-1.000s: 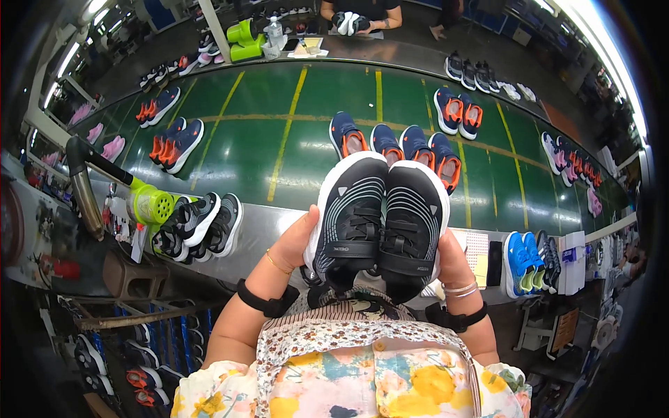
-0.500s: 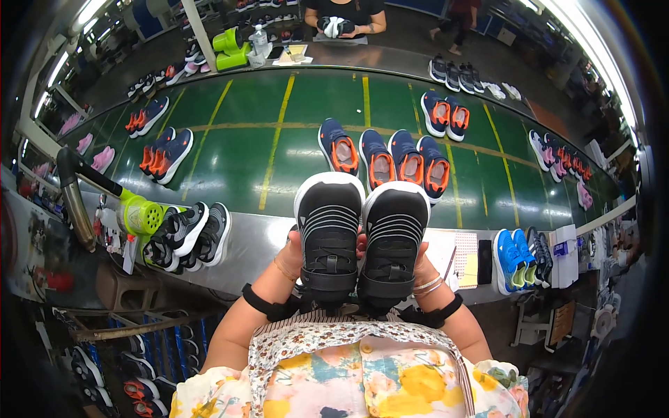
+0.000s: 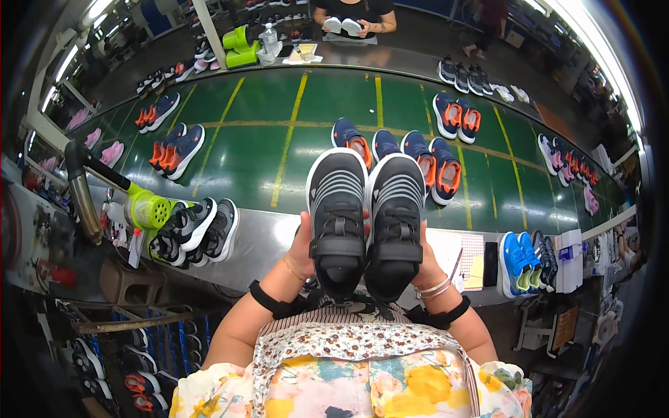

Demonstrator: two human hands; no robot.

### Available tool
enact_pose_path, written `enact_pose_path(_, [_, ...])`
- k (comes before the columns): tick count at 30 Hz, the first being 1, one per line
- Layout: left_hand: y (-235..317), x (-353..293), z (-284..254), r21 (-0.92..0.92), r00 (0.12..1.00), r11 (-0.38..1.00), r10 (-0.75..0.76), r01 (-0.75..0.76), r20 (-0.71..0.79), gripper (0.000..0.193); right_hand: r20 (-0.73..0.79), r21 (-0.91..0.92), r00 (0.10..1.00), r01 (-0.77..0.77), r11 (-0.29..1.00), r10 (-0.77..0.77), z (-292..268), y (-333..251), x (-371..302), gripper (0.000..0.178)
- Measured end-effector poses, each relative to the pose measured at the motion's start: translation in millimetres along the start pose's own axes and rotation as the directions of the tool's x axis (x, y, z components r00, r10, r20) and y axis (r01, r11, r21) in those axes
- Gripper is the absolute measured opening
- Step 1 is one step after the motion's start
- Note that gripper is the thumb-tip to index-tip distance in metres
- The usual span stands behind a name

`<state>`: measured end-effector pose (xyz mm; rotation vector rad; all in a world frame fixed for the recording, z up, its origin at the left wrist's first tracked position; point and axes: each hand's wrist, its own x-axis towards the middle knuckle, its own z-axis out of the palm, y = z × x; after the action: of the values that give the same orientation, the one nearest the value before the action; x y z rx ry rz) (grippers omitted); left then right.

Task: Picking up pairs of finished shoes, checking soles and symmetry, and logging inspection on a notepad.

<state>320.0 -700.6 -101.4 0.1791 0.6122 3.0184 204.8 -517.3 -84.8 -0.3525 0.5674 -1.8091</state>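
A pair of black sneakers with grey stripes and white soles is held up side by side in front of me, toes pointing away. My left hand (image 3: pixel 301 244) grips the left black sneaker (image 3: pixel 337 216) by its outer side. Around the right black sneaker (image 3: pixel 395 216) my right hand (image 3: pixel 426 261) is closed, thumb along the outer edge. Fingertips show in the gap between the two shoes; the rest of the fingers are hidden behind them. Just beyond stand several navy sneakers with orange linings (image 3: pixel 446 171) on the green belt.
The green conveyor belt (image 3: pixel 258 160) with yellow lines crosses ahead. Grey-black sneakers (image 3: pixel 219 230) sit by a lime-green blower nozzle (image 3: pixel 150 209) at left. Right of my hands lie papers (image 3: pixel 446 244), a dark phone (image 3: pixel 490 265) and blue sneakers (image 3: pixel 512 261). Across the belt, a person holds white-soled shoes (image 3: pixel 341 26).
The black sneakers have tilted, showing more of their straps and heel openings, and their toes sit higher in view. The person across has turned their shoes so the white soles show.
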Motion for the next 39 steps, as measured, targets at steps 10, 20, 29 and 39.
enact_pose_path(10, [2.4,7.9,6.8,-0.247,0.989,0.96,0.113,-0.133,-0.093,0.074,-0.339,-0.398,0.91,0.091,0.913,-0.239,15.5,7.8,7.7,0.028])
enact_pose_path(20, [-13.2,21.3,27.5,-0.6,0.932,0.782,0.326,-0.169,0.162,0.084,-0.268,-0.822,0.795,0.106,0.56,-0.544,5.3,12.1,-0.4,0.035])
enact_pose_path(29, [-49.2,23.2,13.1,-0.224,0.965,0.939,0.257,-0.263,-0.055,0.073,-0.329,-0.865,0.812,-0.053,0.5,-0.482,21.1,-17.3,-45.9,0.047])
enact_pose_path(39, [-97.1,17.0,19.7,-0.207,0.974,0.954,0.195,-0.216,-0.119,0.071,-0.436,-0.873,0.735,-0.204,0.443,-0.519,-85.6,-84.6,-118.6,0.03])
